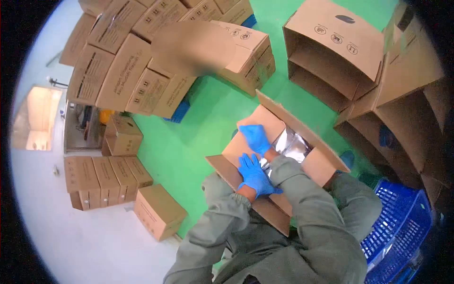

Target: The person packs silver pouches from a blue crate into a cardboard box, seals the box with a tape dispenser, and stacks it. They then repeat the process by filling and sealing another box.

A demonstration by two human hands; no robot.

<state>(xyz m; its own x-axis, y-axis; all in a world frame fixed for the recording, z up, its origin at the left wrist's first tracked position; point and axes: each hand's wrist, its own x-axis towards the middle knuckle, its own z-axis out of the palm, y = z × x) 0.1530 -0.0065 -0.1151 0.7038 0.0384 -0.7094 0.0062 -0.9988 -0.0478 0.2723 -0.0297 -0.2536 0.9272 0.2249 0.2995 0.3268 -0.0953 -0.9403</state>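
Observation:
An open cardboard box (319, 166) stands before me, between my legs, its flaps spread. Inside it lies a shiny silver foil bag (292, 145), partly covered by my arm. My right hand (255, 138), in a blue glove, is closed against the tan inner flap (263, 119) on the far side. Whether anything is inside those fingers is hidden. Nearer to me, my left hand (254, 176), also gloved in blue, rests on the box's left part with its fingers spread. A long outer flap (302, 130) sticks up along the right side.
Cartons are stacked at the upper left (120, 66). Large open boxes (331, 42) stand at the upper right. Blue plastic crates (397, 217) are close to my right leg. More cartons (106, 182) and a single box (160, 211) line the left wall. The floor (175, 156) is green.

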